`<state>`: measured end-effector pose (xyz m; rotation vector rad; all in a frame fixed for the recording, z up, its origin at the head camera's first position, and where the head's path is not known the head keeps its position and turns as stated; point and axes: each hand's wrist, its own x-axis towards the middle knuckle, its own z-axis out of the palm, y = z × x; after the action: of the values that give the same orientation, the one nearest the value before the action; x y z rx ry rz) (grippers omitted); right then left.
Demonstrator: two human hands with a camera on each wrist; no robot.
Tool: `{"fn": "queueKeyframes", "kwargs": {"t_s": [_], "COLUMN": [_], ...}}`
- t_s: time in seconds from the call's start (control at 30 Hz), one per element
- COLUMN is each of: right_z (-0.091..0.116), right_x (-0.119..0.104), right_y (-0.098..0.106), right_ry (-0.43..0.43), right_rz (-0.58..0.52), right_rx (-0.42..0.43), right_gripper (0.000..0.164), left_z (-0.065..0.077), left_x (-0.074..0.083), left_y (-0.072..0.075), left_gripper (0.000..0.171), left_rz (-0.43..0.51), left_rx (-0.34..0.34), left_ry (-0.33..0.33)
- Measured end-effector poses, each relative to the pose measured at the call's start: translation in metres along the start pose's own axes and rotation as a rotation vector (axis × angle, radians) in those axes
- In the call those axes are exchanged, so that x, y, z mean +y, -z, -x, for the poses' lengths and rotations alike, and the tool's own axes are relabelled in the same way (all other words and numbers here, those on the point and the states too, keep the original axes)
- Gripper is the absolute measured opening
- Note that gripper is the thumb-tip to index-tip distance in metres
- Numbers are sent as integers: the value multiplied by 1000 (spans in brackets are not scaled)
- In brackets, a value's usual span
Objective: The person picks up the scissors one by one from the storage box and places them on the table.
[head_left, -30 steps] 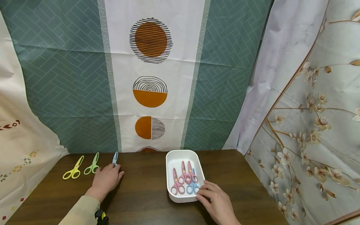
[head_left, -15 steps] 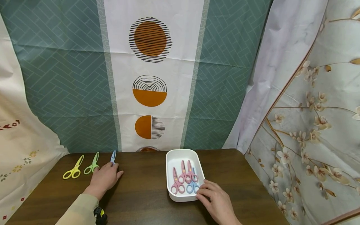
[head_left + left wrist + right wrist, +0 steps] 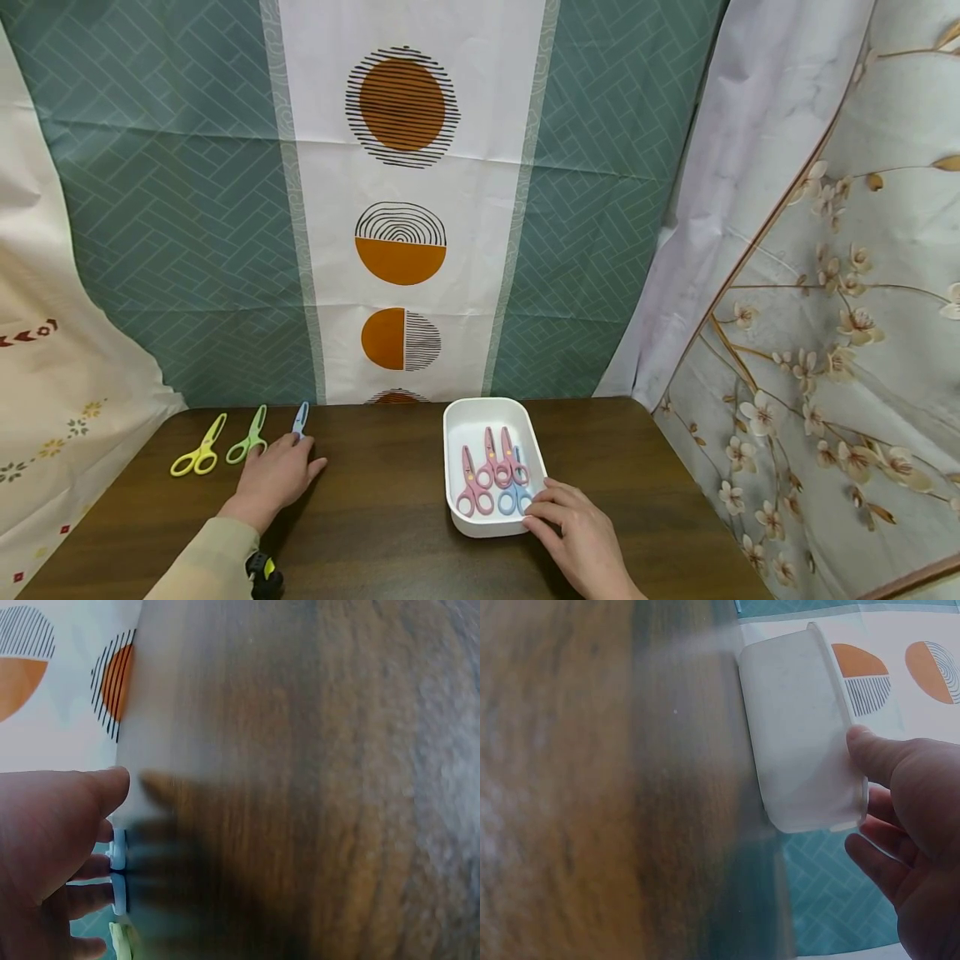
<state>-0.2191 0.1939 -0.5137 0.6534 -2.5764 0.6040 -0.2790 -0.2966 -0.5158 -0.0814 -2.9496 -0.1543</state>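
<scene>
My left hand (image 3: pixel 273 475) lies over a pair of blue scissors (image 3: pixel 301 418) at the back left of the table, covering most of their handles. The blue handle loops (image 3: pixel 118 892) meet my fingertips in the left wrist view, while my thumb stays apart. Green scissors (image 3: pixel 249 437) and yellow scissors (image 3: pixel 198 448) lie further left. My right hand (image 3: pixel 577 533) holds the near right corner of a white tray (image 3: pixel 460 417), thumb and fingers at its rim. Inside are pink scissors (image 3: pixel 474 487) and another blue pair (image 3: pixel 514 498), partly under the pink ones.
The dark wooden table (image 3: pixel 375 500) ends at a hanging green and white cloth (image 3: pixel 600 250) behind. A flowered curtain (image 3: pixel 825 375) borders the right side, and a cream cloth (image 3: pixel 75 400) the left. A dark band (image 3: pixel 264 575) circles my left wrist.
The blue scissors under my left hand have shifted slightly left, and the hand has moved with them. My right hand and the tray keep their place.
</scene>
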Motion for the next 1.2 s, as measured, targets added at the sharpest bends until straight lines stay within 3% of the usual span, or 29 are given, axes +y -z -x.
{"fn": "queueKeyframes", "kwargs": {"t_s": [1.2], "right_z": [-1], "right_x": [0], "right_y": [0], "right_ry": [-24], "right_rz": [-5], "right_rx": [-19], "right_gripper": [5], "left_z": [8], "left_x": [-13], "left_y": [3], "left_gripper": [47], "left_rz": [30], "left_rx": [-20], "left_ry": [10]}}
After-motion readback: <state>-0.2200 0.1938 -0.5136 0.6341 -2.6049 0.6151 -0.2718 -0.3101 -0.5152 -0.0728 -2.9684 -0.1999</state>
